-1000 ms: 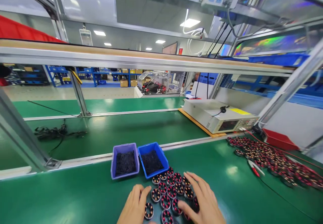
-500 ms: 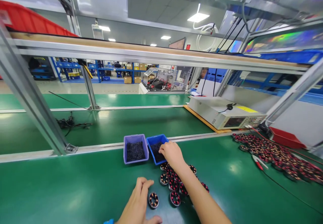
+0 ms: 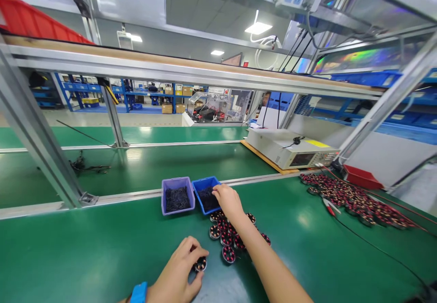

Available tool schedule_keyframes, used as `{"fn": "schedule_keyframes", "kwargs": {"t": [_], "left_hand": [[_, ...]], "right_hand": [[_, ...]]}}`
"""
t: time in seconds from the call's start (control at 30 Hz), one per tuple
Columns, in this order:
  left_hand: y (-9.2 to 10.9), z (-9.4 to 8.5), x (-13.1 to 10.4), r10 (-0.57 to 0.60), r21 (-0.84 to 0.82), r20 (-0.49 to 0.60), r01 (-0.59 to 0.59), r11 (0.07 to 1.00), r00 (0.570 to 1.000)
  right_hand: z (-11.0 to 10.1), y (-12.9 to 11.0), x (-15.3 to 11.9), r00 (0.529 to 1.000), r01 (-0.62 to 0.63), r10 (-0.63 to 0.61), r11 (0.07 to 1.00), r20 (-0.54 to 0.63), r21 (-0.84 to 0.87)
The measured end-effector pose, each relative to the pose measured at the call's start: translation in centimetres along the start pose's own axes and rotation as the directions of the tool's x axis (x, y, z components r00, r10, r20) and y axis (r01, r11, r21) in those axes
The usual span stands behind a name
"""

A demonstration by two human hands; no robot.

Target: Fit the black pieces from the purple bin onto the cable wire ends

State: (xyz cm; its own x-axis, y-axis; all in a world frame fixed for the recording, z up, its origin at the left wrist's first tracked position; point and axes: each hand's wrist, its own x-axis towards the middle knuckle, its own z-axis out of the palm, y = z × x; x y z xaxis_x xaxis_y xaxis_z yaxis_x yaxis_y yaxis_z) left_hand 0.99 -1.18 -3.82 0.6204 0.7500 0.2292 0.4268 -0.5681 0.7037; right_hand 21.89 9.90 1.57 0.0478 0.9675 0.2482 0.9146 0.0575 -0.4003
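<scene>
My left hand (image 3: 182,266) has its thumb and index finger around a small round motor stator (image 3: 200,264) with copper windings, on the green bench. The fingers partly cover it. Over the right side of a blue bin (image 3: 205,211) is my right hand (image 3: 229,200), its fingertips pinched together at the dark small parts (image 3: 207,198) inside. Whatever the pinch holds is too small to make out. Beneath my right wrist lies a cluster of similar stators (image 3: 226,238) with red and copper windings. Left of the blue bin stands a purple bin (image 3: 178,210) of thin black pieces.
A large pile of stators (image 3: 355,200) spreads on the right, near a red tray (image 3: 362,177) and a red-handled clip (image 3: 330,208) on a cable. A grey test instrument (image 3: 290,146) stands behind. A metal-edged shelf (image 3: 191,73) crosses above the bench.
My left hand has closed in on the single stator, which stood free between thumb and fingers before. My right hand stays at the blue bin. The whole view has shifted slightly.
</scene>
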Motion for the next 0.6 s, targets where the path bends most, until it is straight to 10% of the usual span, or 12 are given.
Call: {"fn": "schedule_keyframes", "kwargs": {"t": [0.37,0.6], "left_hand": [[-3.3,1.4,-3.7,0.126,0.022,0.039,-0.127,0.992,0.991],[-0.7,-0.9,-2.7,-0.040,-0.046,0.172,0.049,0.998,0.984]], "right_hand": [[2.4,-1.1,-16.3,1.000,0.018,-0.023,0.820,0.003,0.572],[3.8,-1.3,-17.5,0.980,0.165,-0.201,0.848,0.017,0.504]]}}
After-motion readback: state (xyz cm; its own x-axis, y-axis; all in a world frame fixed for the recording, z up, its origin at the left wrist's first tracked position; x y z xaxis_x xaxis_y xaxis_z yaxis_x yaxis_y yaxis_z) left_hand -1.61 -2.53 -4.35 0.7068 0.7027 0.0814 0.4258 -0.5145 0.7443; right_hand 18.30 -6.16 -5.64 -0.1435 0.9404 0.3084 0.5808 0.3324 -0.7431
